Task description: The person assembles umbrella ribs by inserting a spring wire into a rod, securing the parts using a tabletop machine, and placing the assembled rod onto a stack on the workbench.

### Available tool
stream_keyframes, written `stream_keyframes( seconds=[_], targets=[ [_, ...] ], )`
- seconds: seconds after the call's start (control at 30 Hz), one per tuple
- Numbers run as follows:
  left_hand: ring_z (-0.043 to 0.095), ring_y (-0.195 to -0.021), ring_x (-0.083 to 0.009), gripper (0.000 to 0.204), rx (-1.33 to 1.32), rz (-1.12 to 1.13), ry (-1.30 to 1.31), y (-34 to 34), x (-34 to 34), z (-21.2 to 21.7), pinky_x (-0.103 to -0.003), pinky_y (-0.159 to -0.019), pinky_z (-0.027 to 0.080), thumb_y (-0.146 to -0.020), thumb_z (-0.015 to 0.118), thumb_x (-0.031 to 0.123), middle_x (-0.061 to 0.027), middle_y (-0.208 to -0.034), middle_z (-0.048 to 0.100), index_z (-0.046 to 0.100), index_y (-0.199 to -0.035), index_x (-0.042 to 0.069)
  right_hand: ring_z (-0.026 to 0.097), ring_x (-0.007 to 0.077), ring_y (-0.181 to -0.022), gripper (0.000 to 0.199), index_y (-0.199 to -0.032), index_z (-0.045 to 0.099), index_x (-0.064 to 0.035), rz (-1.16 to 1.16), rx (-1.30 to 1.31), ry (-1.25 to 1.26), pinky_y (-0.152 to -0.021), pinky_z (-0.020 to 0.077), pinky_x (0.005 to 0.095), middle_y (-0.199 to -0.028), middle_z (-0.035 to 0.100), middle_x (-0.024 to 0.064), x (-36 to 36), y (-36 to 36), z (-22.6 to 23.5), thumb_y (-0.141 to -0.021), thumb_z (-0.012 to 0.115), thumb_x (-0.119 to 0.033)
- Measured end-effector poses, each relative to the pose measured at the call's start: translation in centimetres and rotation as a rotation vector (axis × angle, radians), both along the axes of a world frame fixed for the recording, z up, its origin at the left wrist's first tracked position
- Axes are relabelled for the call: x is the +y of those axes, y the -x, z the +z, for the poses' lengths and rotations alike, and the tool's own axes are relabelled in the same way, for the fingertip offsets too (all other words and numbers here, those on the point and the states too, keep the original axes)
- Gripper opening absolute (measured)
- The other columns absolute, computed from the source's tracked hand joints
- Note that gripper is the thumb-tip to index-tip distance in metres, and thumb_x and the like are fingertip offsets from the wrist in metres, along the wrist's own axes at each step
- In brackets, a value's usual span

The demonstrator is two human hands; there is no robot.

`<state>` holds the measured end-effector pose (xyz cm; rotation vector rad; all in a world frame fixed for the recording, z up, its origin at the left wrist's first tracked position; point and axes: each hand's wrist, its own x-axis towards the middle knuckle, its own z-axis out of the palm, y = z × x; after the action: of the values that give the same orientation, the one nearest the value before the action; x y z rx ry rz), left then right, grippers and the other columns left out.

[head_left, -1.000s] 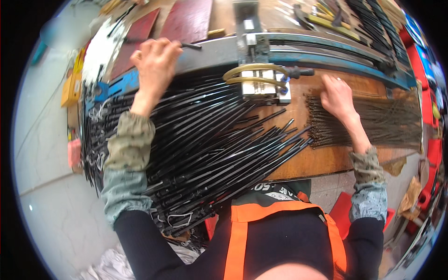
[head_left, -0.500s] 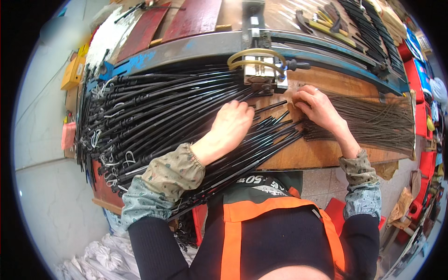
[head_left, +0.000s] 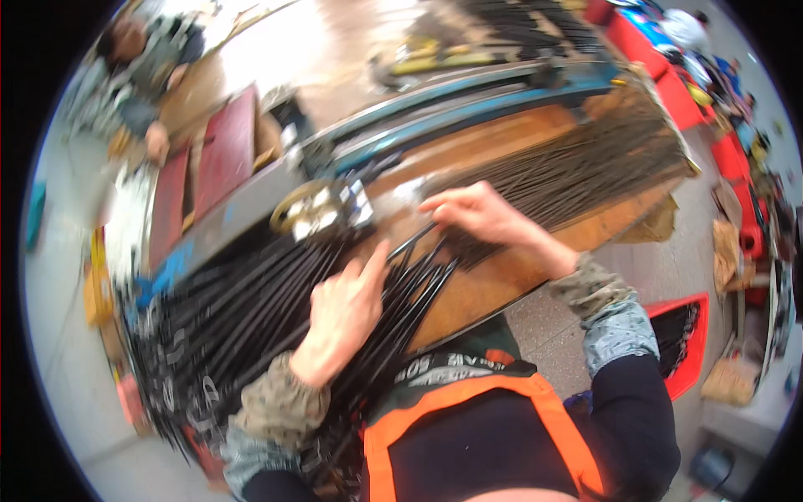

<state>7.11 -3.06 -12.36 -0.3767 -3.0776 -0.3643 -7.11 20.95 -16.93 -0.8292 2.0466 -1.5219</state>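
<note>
My left hand [head_left: 345, 308] lies palm down over a thick fan of long black tubes [head_left: 226, 314], its index finger stretched out. One slim black tube [head_left: 408, 244] runs from beside that finger toward my right hand [head_left: 478, 214]. The right fingers point left and close together near that tube's tip; blur hides what is between them. Thin brown rods [head_left: 569, 163] lie in a wide bundle beyond the right wrist. A metal clamp fixture [head_left: 330, 211] with a yellow hose stands just beyond my left fingers. White loops hang from the tubes' far-left ends.
A blue rail [head_left: 468, 109] crosses the wooden bench behind the fixture. Dark red boards [head_left: 230, 138] and yellow-handled tools [head_left: 435, 63] lie past it. Another person [head_left: 146, 75] is at the upper left. On the right stand red bins [head_left: 657, 75] and a red crate [head_left: 703, 356] with dark pieces.
The view has swung, so the bench appears tilted and shifted left. My left fingers, curled before, now reach forward with the index out. Another person has come into view at the upper left.
</note>
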Motion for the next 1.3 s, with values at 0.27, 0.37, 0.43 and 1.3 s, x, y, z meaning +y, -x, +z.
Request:
stream_keyframes(
  seconds=[0.27, 0.37, 0.43, 1.3],
  targets=[
    [0.063, -0.056, -0.0343, 0.041, 0.032, -0.083, -0.057, 1.5, 1.0, 1.6, -0.046, -0.048, 0.049, -0.095, 0.062, 0.019, -0.0126, -0.075, 0.06, 0.058, -0.135, 0.014, 0.07, 0.0237, -0.081, 0.025, -0.113, 0.068, 0.0023, -0.042, 0.424, 0.131, -0.073, 0.054, 0.0332, -0.084, 0.071, 0.011, 1.6, -0.4, -0.9, -0.096, 0.064, -0.016],
    [0.064, -0.058, -0.0349, 0.035, -0.082, -0.149, -0.048, 2.2, 1.2, 2.2, -0.046, -0.052, 0.05, -0.094, 0.063, 0.019, -0.0126, -0.074, 0.061, 0.062, -0.128, 0.014, 0.065, 0.0311, -0.088, 0.036, -0.121, 0.062, 0.0019, 0.158, 0.731, 0.049, -0.075, 0.0542, 0.0383, -0.087, 0.069, 0.0136, 2.4, -0.8, -0.4, -0.087, 0.069, -0.007],
    [0.064, -0.061, -0.0351, 0.032, -0.118, -0.192, -0.129, 3.1, 1.1, 2.8, -0.046, -0.054, 0.051, -0.093, 0.064, 0.018, -0.0127, -0.075, 0.061, 0.063, -0.125, 0.013, 0.064, 0.0323, -0.09, 0.038, -0.123, 0.061, 0.0013, 0.214, 0.725, 0.113, -0.077, 0.0545, 0.0405, -0.09, 0.069, 0.0145, 2.1, -1.5, 0.1, -0.087, 0.069, -0.008],
    [0.063, -0.068, -0.0259, 0.048, 0.302, -0.222, 0.234, 10.7, -3.5, 8.8, -0.04, -0.058, 0.052, -0.086, 0.062, 0.008, -0.0074, -0.076, 0.057, 0.058, -0.132, 0.018, 0.064, 0.0281, -0.074, 0.048, -0.117, 0.066, -0.0075, -0.56, 1.041, -0.287, -0.062, 0.0526, 0.0371, -0.079, 0.065, 0.0075, 5.0, 7.8, -0.3, -0.07, 0.079, -0.005]
  ],
)
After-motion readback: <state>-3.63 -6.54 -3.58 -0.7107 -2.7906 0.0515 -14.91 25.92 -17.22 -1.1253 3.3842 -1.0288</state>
